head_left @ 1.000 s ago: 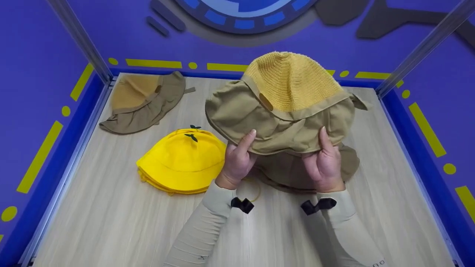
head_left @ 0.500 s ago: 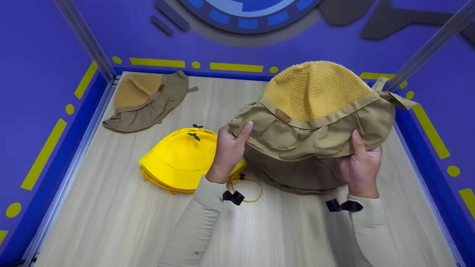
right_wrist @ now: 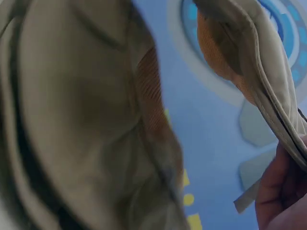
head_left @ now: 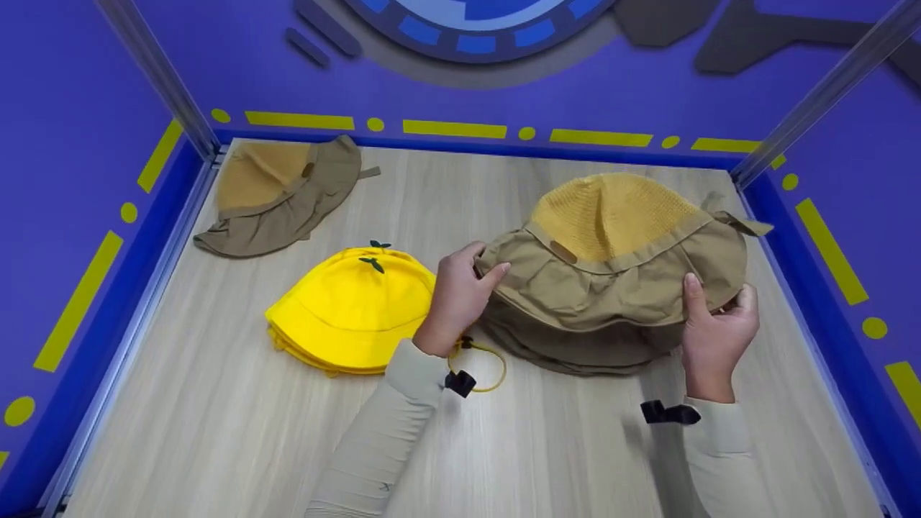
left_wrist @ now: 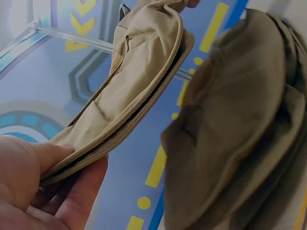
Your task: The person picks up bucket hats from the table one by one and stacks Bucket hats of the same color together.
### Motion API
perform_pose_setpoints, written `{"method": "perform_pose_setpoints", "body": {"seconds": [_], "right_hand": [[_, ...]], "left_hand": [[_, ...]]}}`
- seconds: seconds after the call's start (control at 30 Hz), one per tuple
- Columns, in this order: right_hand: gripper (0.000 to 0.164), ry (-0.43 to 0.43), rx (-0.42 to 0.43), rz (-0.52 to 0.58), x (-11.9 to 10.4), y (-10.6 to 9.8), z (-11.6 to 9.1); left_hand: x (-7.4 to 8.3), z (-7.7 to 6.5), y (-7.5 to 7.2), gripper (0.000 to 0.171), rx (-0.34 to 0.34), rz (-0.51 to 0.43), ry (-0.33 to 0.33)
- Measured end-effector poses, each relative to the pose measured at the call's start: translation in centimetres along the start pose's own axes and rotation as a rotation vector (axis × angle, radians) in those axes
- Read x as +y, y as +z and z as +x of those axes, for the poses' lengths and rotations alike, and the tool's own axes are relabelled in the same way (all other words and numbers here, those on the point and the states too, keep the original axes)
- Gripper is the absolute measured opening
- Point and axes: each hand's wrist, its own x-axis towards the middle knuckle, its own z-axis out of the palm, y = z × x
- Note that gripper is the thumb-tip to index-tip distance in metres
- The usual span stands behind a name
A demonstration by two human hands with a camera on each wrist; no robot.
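Note:
Both hands hold a sun hat point(head_left: 611, 280) with a yellow knitted crown and a khaki fabric brim. My left hand point(head_left: 458, 296) pinches the brim's left end, thumb on top and fingers beneath, as the left wrist view also shows at the hand point(left_wrist: 43, 187). At the brim's right end my right hand point(head_left: 719, 334) grips with the thumb over the cloth. Below the held hat lie stacked khaki hats point(head_left: 575, 349), mostly covered by it in the head view. The left wrist view shows a gap between the held hat point(left_wrist: 129, 91) and the stacked hats point(left_wrist: 230, 129).
Stacked yellow bucket hats point(head_left: 352, 316) with green sprouts lie left of the left hand, a yellow cord point(head_left: 496, 367) looping out beside them. Another khaki and yellow hat point(head_left: 280, 201) lies flat at the table's back left. Blue panels point(head_left: 460, 101) with metal posts enclose the table point(head_left: 237, 403).
Both hands carried the hat to the right, then lowered it toward the stacked khaki hats. The yellow hats and the back-left hat stayed where they were.

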Motion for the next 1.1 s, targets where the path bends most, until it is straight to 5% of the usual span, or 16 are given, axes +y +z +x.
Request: {"method": "perform_pose_setpoints", "body": {"seconds": [0.2, 0.47, 0.63, 1.1], "right_hand": [[0.036, 0.017, -0.029, -0.29, 2.1, -1.2, -0.1], [0.058, 0.046, -0.159, -0.583, 3.6, -2.1, -0.3], [0.068, 0.107, -0.24, -0.652, 4.0, -2.3, -0.3], [0.075, 0.233, -0.407, -0.753, 4.4, -2.2, -0.3]], "left_hand": [[-0.4, -0.2, 1.3, 0.022, -0.032, 0.123, 0.006], [-0.9, -0.5, 2.6, 0.048, -0.04, 0.237, 0.055], [-1.4, -0.5, 3.3, 0.037, -0.043, 0.3, 0.103], [-2.1, -0.7, 3.4, 0.025, -0.075, 0.368, 0.035]]}}
